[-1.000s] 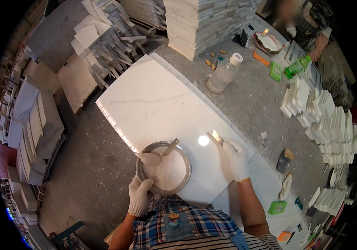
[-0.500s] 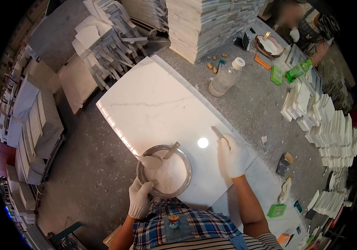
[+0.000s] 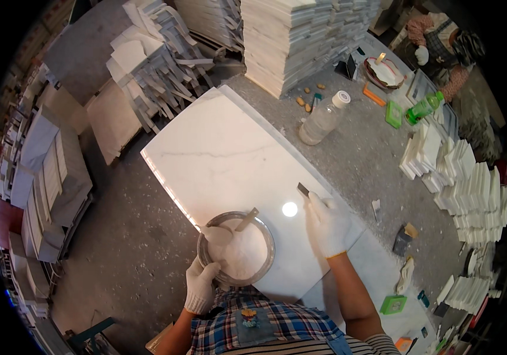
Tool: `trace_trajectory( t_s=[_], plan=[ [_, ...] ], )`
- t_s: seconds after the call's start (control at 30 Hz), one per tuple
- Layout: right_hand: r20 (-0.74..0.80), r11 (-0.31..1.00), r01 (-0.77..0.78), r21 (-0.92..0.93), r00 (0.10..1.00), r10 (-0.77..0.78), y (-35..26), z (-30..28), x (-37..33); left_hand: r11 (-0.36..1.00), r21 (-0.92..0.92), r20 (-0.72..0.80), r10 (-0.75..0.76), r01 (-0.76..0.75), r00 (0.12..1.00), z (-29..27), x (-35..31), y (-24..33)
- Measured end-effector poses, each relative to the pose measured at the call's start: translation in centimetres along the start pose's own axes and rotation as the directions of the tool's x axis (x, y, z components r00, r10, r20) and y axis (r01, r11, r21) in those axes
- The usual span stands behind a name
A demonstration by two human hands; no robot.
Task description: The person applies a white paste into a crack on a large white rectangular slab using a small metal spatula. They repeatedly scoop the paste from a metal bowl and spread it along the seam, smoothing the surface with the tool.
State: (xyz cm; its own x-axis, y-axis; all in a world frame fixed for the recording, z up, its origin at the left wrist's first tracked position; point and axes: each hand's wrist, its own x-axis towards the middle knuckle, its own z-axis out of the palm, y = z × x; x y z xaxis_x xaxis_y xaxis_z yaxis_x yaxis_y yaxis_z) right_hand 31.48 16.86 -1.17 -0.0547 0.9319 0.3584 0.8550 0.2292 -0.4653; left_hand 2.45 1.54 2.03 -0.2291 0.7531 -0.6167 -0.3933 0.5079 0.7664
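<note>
White-gloved left hand is gripping a round grey metal bowl of white powder, near edge of a glossy white stone slab; white-gloved right hand's pinching a flat grey scraper over it.

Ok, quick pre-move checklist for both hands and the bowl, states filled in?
1. Left hand on bowl: ok, thumb over the near-left rim.
2. Right hand on flat blade: ok, gripped with the tip poking out.
3. Blade off the slab: cannot tell, contact unclear from above.
4. White material in bowl: ok, plenty visible.
5. Bowl free of loose tools: not ok, a flat strip sticks up past the far rim.
6. Bottle beside slab capped: ok, white cap on.
</note>
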Motion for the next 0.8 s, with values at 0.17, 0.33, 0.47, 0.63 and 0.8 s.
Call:
trace_trajectory(
  t_s=[0.17,0.33,0.47,0.63,0.8],
  plan=[
    [0.108,0.987,0.014,-0.16,0.994,0.004,-0.1,0.5,-0.7,1.0,0.007,-0.017,0.009,-0.009,1.0,0.2,-0.1,0.1],
    [0.153,0.968,0.024,-0.252,0.988,0.015,0.5,1.6,-0.9,1.0,-0.01,0.01,0.001,-0.001,1.0,-0.1,0.0,-0.1],
    [0.165,0.977,0.001,-0.214,0.986,0.035,0.7,1.4,-1.2,0.999,-0.035,0.043,0.008,-0.006,0.999,-0.7,0.5,-0.8],
    [0.116,0.921,-0.308,0.238,0.951,0.288,2.2,1.2,-1.9,0.999,-0.042,0.06,-0.027,0.029,0.998,-0.7,0.0,-0.6],
    [0.292,0.573,-0.581,0.578,0.803,0.52,1.3,-2.6,-3.6,0.999,-0.025,-0.021,0.043,-0.044,0.999,-0.8,-0.4,-1.2]
  ],
)
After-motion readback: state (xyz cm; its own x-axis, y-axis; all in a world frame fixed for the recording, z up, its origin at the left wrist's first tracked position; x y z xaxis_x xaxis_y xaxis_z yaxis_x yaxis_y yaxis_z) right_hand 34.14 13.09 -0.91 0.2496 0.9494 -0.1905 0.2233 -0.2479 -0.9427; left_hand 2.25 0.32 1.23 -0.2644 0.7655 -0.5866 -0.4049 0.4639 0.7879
